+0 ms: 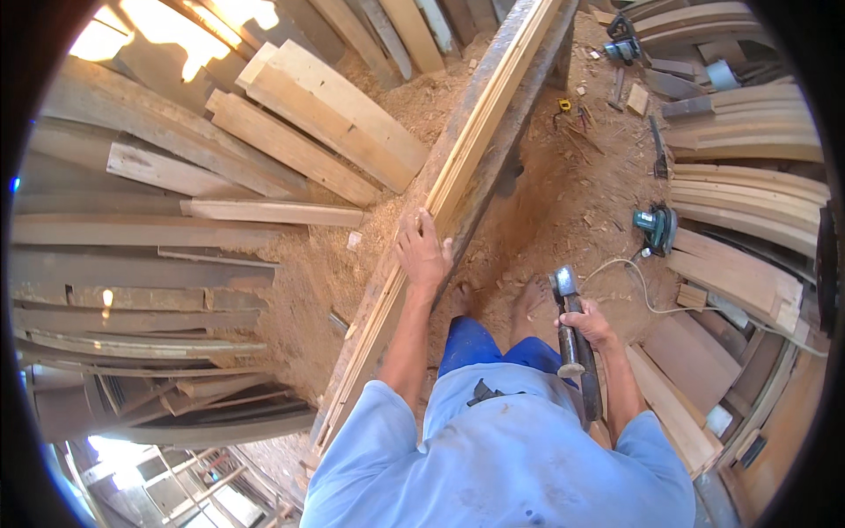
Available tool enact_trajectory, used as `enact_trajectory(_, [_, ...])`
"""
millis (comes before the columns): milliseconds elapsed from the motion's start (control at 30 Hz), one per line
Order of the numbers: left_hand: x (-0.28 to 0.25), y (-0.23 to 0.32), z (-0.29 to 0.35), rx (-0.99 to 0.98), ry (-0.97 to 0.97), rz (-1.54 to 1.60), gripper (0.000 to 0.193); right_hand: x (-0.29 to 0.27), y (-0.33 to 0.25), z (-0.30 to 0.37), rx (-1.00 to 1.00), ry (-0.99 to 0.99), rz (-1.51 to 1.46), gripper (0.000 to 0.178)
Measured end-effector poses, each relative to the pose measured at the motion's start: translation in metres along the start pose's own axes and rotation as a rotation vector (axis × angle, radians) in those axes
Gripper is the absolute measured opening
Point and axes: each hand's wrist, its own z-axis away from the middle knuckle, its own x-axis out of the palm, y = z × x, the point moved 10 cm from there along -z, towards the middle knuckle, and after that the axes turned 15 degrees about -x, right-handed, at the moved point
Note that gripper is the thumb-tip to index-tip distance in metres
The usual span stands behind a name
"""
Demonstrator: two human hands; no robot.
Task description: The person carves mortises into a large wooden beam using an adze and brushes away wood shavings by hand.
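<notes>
My hands apart: left (424, 253) laid flat on strips (486, 110) along the bench (451, 123) edge; right (588, 322) clamped round one grinder (571, 345). Open floor (528, 216) right of bench. Two green power tools (650, 220) beyond.

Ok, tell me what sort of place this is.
Most likely a woodworking shop: wooden planks are piled on both sides, sawdust and shavings litter the ground, and a green power tool sits beside stacked timber.
</notes>
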Motion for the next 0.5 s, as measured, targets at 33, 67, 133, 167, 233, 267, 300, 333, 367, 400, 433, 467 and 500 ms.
enact_trajectory(33, [-0.011,0.014,0.006,0.064,0.005,-0.054,0.076,-0.004,-0.001,-0.004,0.002,0.003,0.009,0.038])
enact_trajectory(67, [-0.016,0.023,0.014,0.125,0.009,-0.107,0.073,-0.006,-0.004,-0.006,0.018,0.008,0.019,0.036])
enact_trajectory(133, [-0.024,0.021,0.031,0.273,-0.009,-0.050,0.073,-0.001,-0.013,-0.012,0.047,0.004,0.042,0.031])
enact_trajectory(167, [-0.030,0.015,0.028,0.258,-0.008,-0.016,0.075,-0.002,-0.012,-0.015,0.054,0.016,0.031,0.031])
enact_trajectory(233, [-0.054,-0.008,0.020,0.107,0.006,0.053,0.079,-0.004,-0.007,-0.020,0.069,0.043,0.009,0.031])
enact_trajectory(267, [-0.065,-0.029,0.015,-0.031,0.020,0.087,0.082,-0.002,-0.008,-0.024,0.074,0.043,0.008,0.031])
enact_trajectory(300, [-0.059,-0.048,0.009,-0.099,-0.056,0.057,0.083,0.001,-0.009,-0.027,0.080,0.043,0.006,0.031])
enact_trajectory(333, [-0.053,-0.070,0.007,-0.175,-0.128,0.024,0.085,0.006,-0.011,-0.031,0.089,0.033,0.006,0.032])
enact_trajectory(367, [-0.038,-0.090,0.009,-0.248,-0.237,0.017,0.085,0.010,-0.011,-0.035,0.106,0.018,0.021,0.032])
enact_trajectory(400, [-0.023,-0.109,0.014,-0.326,-0.343,0.003,0.086,0.014,-0.011,-0.039,0.123,0.003,0.035,0.031])
enact_trajectory(433, [-0.006,-0.120,0.022,-0.398,-0.486,0.020,0.086,0.016,-0.009,-0.044,0.141,-0.006,0.050,0.031])
enact_trajectory(467, [0.010,-0.130,0.032,-0.468,-0.629,0.038,0.086,0.019,-0.006,-0.050,0.148,-0.014,0.059,0.034])
enact_trajectory(500, [0.010,-0.134,0.037,-0.479,-0.589,0.045,0.084,0.022,-0.001,-0.058,0.155,-0.023,0.068,0.037])
